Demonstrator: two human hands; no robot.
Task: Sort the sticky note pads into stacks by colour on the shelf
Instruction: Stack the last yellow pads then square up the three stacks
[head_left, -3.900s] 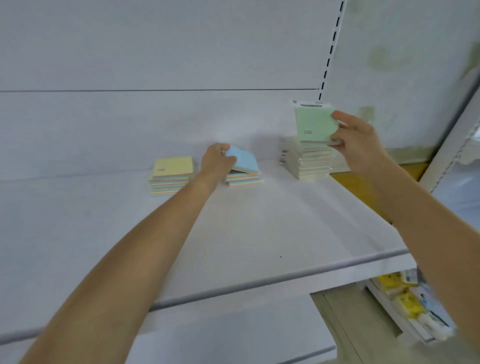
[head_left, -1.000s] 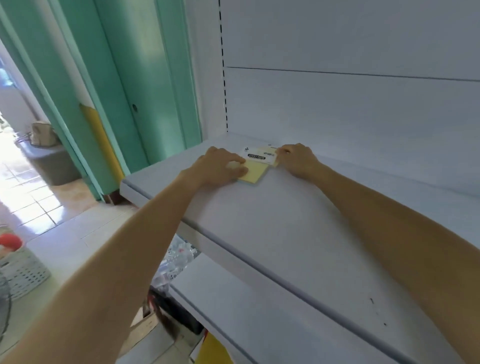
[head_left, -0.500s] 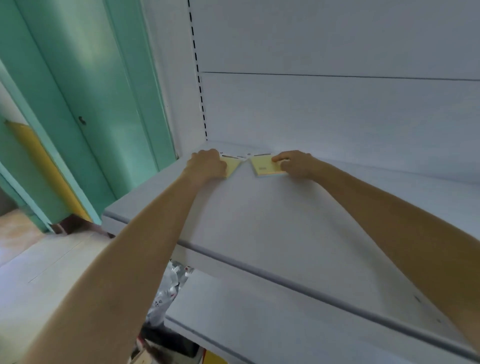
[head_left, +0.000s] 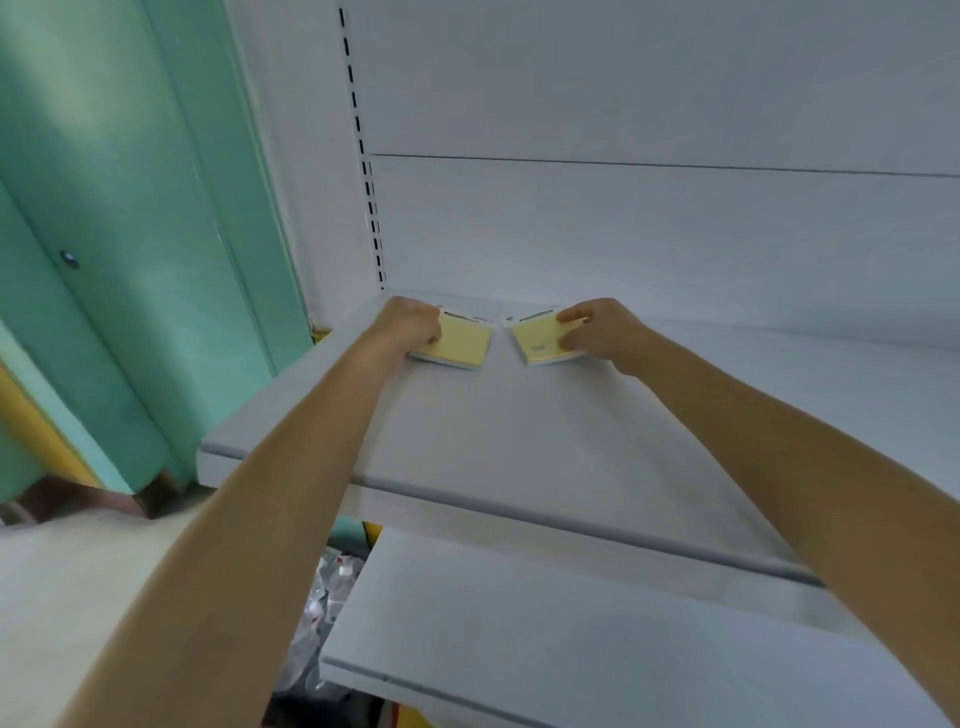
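Observation:
Two yellow sticky note pads lie side by side near the back left corner of the white shelf, a narrow gap between them. My left hand grips the left yellow pad at its left edge. My right hand holds the right yellow pad, fingers on its top and right edge. Both pads have a white header strip at the far end and rest flat on the shelf. No other coloured pads are in view.
The shelf's white back panel rises just behind the pads, with a slotted upright at the corner. A lower white shelf juts out below. A teal door stands to the left; bagged items lie underneath.
A second ago both hands were together on overlapping yellow pads. The pads have since been pulled apart and now lie side by side, one under each hand; the view has turned slightly.

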